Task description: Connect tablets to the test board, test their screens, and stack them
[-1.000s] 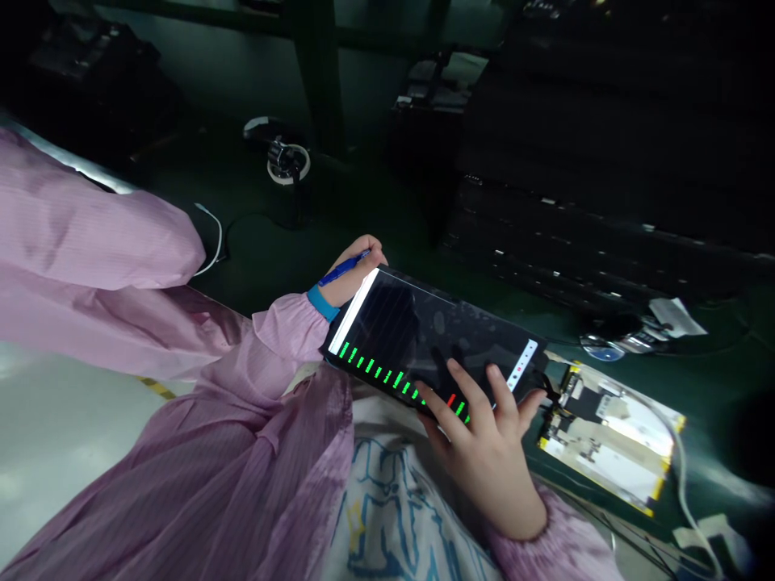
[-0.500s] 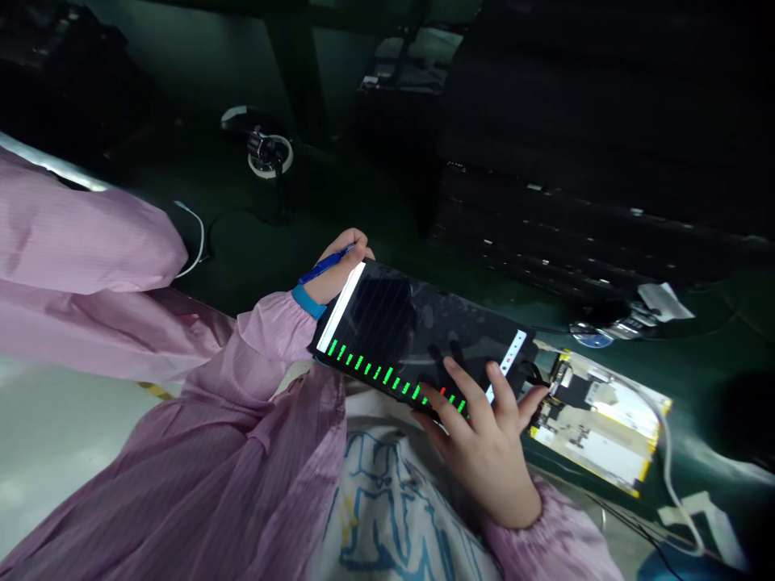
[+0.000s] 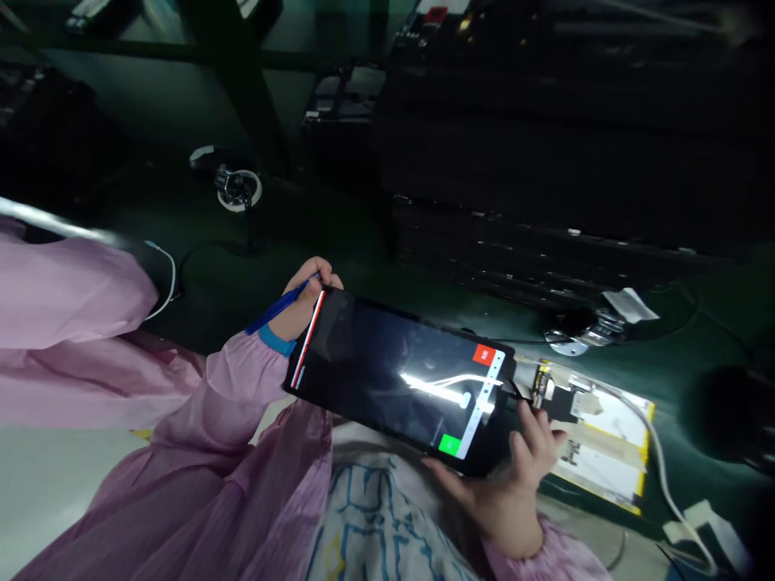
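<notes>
Middle of the frame, one slim black glass-fronted tablet (image 3: 393, 371) is held tilted above the lap, likely so its screen faces the wearer. The left hand (image 3: 306, 297), centre left, is curled round one short edge, with one blue plastic pen (image 3: 278, 309) tucked between its fingers, kept handy. The right hand (image 3: 505, 484), lower right, cups the other end, fingers wrapped over the edge beside two screen squares, one red, one green. One yellow-edged flat board (image 3: 605, 460) lies at right on the dark green bench mat (image 3: 242, 266); one white tape roll (image 3: 239, 190) sits upper left
</notes>
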`<state>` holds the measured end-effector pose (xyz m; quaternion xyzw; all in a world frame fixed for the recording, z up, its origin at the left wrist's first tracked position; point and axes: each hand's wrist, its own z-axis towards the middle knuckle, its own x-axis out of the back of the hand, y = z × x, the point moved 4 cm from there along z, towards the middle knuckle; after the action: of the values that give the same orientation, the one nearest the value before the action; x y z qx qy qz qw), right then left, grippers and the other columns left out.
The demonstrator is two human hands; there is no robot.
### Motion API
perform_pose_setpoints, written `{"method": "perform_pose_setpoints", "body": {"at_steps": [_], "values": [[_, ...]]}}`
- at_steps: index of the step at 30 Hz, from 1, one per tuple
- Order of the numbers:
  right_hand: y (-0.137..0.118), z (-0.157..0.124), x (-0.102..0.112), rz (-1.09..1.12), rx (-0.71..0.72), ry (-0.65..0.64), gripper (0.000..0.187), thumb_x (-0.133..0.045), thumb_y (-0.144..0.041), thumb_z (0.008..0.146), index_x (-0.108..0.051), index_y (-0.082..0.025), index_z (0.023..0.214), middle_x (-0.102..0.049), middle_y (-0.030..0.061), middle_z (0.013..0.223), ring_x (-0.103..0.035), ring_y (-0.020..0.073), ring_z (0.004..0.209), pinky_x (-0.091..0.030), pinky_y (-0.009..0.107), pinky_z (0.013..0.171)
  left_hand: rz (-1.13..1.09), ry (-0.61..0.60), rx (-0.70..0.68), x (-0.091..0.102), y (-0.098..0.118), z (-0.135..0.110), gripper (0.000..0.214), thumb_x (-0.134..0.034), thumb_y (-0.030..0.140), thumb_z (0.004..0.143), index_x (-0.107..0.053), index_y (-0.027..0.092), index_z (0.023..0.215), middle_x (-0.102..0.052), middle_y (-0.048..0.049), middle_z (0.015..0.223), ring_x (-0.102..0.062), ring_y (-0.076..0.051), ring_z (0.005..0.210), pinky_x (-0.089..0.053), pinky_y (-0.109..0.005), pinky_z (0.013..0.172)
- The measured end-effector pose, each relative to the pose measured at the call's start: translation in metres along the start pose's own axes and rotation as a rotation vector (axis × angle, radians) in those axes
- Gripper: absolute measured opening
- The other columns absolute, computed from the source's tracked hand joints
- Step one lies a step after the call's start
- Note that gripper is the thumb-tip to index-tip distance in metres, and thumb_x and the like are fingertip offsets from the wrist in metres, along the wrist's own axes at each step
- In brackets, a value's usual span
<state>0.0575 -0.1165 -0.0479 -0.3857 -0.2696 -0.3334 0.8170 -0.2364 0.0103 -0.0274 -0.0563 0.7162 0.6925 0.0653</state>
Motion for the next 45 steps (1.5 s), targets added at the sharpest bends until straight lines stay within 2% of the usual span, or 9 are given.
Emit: {"method": "perform_pose_setpoints", "body": {"at_steps": [3,7,11,17,24,27,33,39,45], "values": [[0.002,-0.004,-0.002,-0.018,0.038,0.059,0.116,-0.082,-0.053,0.061,-0.015,-0.032,0.153,-0.032,0.0097,0.154,-0.036,0.0431,0.136,-0.027,0.072,0.106,-0.011,-0.006,-0.003,-0.001,0.004,-0.001,0.061,-0.058,0.079,0.065,-0.041,0.022,0.082,-0.052,0.0033,0.064,-0.044,-0.009,0.046,-0.034,-0.022,0.042],[0.004,-0.003,-0.003,-0.037,0.044,0.035,0.124,-0.084,-0.053,0.057,-0.011,-0.03,0.153,-0.031,0.0103,0.154,-0.035,0.0417,0.137,-0.03,0.071,0.106,-0.02,0.015,-0.017,-0.003,0.009,-0.001,0.064,-0.058,0.082,0.06,-0.041,0.023,0.081,-0.052,0.0029,0.062,-0.046,-0.01,0.044,-0.035,-0.023,0.041],[0.004,0.001,-0.004,-0.02,0.043,0.014,0.12,-0.083,-0.052,0.061,-0.012,-0.025,0.154,-0.034,0.0131,0.153,-0.036,0.0402,0.137,-0.024,0.073,0.107,-0.029,0.027,-0.044,-0.004,0.011,-0.001,0.064,-0.058,0.081,0.061,-0.042,0.023,0.08,-0.053,0.0027,0.06,-0.047,-0.011,0.044,-0.036,-0.023,0.04],[0.004,0.003,-0.005,-0.015,0.053,-0.013,0.121,-0.084,-0.054,0.059,-0.014,-0.023,0.153,-0.037,0.0124,0.151,-0.037,0.0367,0.138,-0.025,0.07,0.109,-0.059,0.027,0.005,-0.001,0.008,0.002,0.063,-0.061,0.079,0.062,-0.044,0.021,0.08,-0.055,0.0016,0.062,-0.05,-0.011,0.045,-0.039,-0.023,0.041],[0.003,0.006,-0.005,-0.002,0.045,-0.065,0.115,-0.081,-0.051,0.065,-0.013,-0.02,0.154,-0.032,0.0131,0.153,-0.031,0.0373,0.141,-0.02,0.07,0.111,-0.021,0.014,0.032,0.001,0.002,0.005,0.059,-0.058,0.077,0.067,-0.043,0.02,0.079,-0.055,0.0025,0.061,-0.047,-0.009,0.044,-0.036,-0.021,0.041],[0.002,0.006,-0.005,0.0,0.039,-0.073,0.113,-0.079,-0.05,0.068,-0.012,-0.022,0.154,-0.034,0.0144,0.153,-0.029,0.0397,0.141,-0.022,0.073,0.109,-0.028,-0.001,0.017,0.0,0.001,0.005,0.058,-0.058,0.076,0.068,-0.043,0.02,0.079,-0.053,0.0031,0.06,-0.044,-0.008,0.043,-0.034,-0.02,0.041],[0.002,0.007,-0.005,0.018,0.011,-0.103,0.111,-0.077,-0.049,0.07,-0.009,-0.025,0.154,-0.033,0.0139,0.153,-0.027,0.0391,0.142,-0.027,0.069,0.107,-0.061,0.041,-0.002,0.001,0.002,0.003,0.057,-0.06,0.074,0.068,-0.044,0.02,0.079,-0.053,0.0032,0.059,-0.046,-0.009,0.044,-0.036,-0.021,0.042],[0.004,0.006,-0.006,0.044,-0.014,-0.137,0.108,-0.075,-0.05,0.072,-0.009,-0.025,0.154,-0.034,0.0158,0.152,-0.028,0.0406,0.141,-0.019,0.073,0.107,-0.075,0.064,0.007,0.0,0.001,0.004,0.054,-0.061,0.072,0.07,-0.045,0.021,0.079,-0.054,0.0029,0.06,-0.047,-0.009,0.045,-0.038,-0.022,0.043],[0.011,0.002,-0.004,0.137,-0.086,-0.175,0.094,-0.066,-0.048,0.08,-0.013,-0.023,0.153,-0.038,0.0183,0.149,-0.025,0.0418,0.142,-0.013,0.076,0.106,-0.038,0.081,-0.005,-0.003,0.004,0.005,0.054,-0.06,0.073,0.07,-0.047,0.021,0.078,-0.053,0.0028,0.059,-0.047,-0.01,0.044,-0.038,-0.022,0.042]]}}
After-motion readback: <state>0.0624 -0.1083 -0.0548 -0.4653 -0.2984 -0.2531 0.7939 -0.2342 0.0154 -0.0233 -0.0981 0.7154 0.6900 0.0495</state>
